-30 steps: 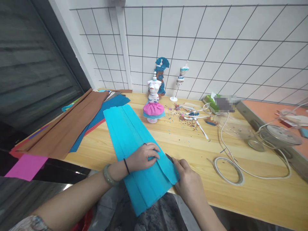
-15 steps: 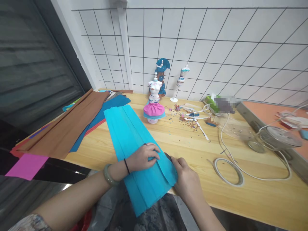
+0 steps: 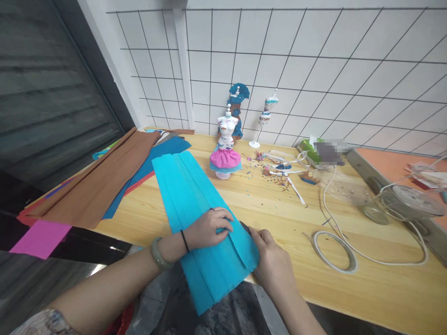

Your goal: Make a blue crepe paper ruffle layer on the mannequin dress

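A long bright-blue sheet of crepe paper (image 3: 185, 186), folded along its length, slants across the table's front edge with its near end over my lap. My left hand (image 3: 213, 226) lies on its middle, fingers bent and pressed onto the paper. At the sheet's right edge, my right hand (image 3: 272, 253) is closed around a dark tool (image 3: 245, 227), which looks like scissors. Most of that tool is hidden by the hand and paper. Beyond the sheet stands a small white dress form (image 3: 226, 128) wearing a pink skirt (image 3: 225, 158) over a blue layer.
Brown crepe paper (image 3: 101, 174) tops a stack of coloured sheets on the left. Two more small figures, a blue-and-brown one (image 3: 236, 111) and a patterned dress form (image 3: 267, 111), stand by the wall. Paper scraps (image 3: 279, 179), a tape roll (image 3: 335, 251) and a white cord (image 3: 387, 264) lie to the right.
The whole view has shifted slightly, so the table things sit a little further right. Both hands and the blue crepe paper keep nearly the same position.
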### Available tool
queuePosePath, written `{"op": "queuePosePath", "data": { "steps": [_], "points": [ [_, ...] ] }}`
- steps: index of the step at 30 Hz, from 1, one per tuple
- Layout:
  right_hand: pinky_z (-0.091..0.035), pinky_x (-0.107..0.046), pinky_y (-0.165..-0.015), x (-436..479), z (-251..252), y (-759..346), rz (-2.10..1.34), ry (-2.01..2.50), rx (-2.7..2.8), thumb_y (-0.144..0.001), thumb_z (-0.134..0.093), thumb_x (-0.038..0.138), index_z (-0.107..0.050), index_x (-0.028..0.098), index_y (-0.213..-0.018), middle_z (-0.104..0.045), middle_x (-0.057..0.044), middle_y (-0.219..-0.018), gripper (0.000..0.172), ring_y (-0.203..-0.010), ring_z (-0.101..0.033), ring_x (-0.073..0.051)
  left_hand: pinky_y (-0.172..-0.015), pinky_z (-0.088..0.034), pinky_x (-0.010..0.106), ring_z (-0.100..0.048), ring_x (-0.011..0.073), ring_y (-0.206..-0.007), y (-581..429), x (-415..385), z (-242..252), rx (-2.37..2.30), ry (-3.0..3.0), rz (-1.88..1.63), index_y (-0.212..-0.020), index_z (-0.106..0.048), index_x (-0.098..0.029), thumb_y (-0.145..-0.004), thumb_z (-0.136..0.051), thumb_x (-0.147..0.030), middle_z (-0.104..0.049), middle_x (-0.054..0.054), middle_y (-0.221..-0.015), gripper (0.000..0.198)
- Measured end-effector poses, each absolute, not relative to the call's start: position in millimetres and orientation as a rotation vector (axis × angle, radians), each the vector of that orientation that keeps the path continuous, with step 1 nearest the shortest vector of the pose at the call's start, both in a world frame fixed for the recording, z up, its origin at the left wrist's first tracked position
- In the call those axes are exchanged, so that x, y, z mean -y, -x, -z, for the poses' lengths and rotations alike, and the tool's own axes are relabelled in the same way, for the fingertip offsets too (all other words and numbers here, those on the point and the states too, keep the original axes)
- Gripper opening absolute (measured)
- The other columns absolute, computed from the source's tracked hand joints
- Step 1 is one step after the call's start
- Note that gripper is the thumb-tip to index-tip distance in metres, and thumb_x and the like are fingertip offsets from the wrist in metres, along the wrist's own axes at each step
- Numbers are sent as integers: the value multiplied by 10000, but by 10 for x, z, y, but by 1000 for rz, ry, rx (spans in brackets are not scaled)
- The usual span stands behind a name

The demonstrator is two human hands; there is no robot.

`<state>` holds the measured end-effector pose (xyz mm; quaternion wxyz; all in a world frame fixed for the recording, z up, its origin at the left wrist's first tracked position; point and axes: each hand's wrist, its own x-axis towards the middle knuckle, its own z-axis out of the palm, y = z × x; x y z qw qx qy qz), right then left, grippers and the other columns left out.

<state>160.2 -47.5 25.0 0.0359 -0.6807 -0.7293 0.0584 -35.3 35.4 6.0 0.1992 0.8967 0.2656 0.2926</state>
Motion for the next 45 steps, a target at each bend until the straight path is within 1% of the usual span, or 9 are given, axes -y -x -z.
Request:
{"op": "queuePosePath", "data": {
  "steps": [7, 12, 18, 28, 33, 45],
  "points": [
    [-480, -272, -593, 453, -245, -1595, -199, 2090, 2246, -833, -518, 113, -540, 212, -1309, -644, -61, -1080, 486, -742, -686, -190, -910, -453, 338, -611, 200, -1020, 344, -351, -85, -720, -2507, -837, -801, -683, -168, -793, -563, -112, -677, 91, -1010, 132],
    [-467, -266, -581, 468, -252, -1609, -225, 2101, 2248, -852, -526, 133, -546, 259, -1301, -647, -41, -1021, 468, -741, -686, -191, -928, -445, 351, -613, 200, -1015, 348, -349, -76, -734, -2503, -830, -799, -682, -172, -793, -563, -117, -679, 88, -1025, 131],
    [-462, -270, -593, 428, -283, -1574, -207, 2130, 2255, -866, -498, 120, -518, 225, -1328, -629, -56, -1091, 474, -745, -684, -184, -939, -442, 359, -611, 202, -1026, 349, -354, -80, -744, -2499, -808, -808, -684, -181, -796, -563, -125, -677, 85, -1041, 134],
    [-448, -262, -577, 383, -326, -1527, -155, 2126, 2321, -890, -487, 148, -517, 250, -1321, -622, -48, -1035, 444, -711, -682, -167, -891, -461, 338, -609, 198, -1016, 336, -338, -112, -748, -2492, -816, -797, -682, -183, -786, -549, -107, -678, 77, -1029, 154],
    [-439, -253, -576, 393, -312, -1546, -151, 2143, 2326, -894, -491, 151, -512, 248, -1323, -623, -49, -1046, 440, -712, -681, -158, -915, -448, 345, -604, 199, -1029, 336, -341, -111, -739, -2488, -803, -795, -681, -183, -789, -546, -107, -681, 77, -1032, 156],
    [-433, -248, -571, 312, -378, -1489, -141, 2148, 2371, -896, -488, 159, -491, 234, -1332, -607, -60, -1051, 443, -733, -680, -154, -912, -448, 358, -611, 204, -1019, 329, -354, -130, -709, -2509, -797, -802, -670, -178, -779, -536, -94, -679, 85, -1044, 159]
  ]
}}
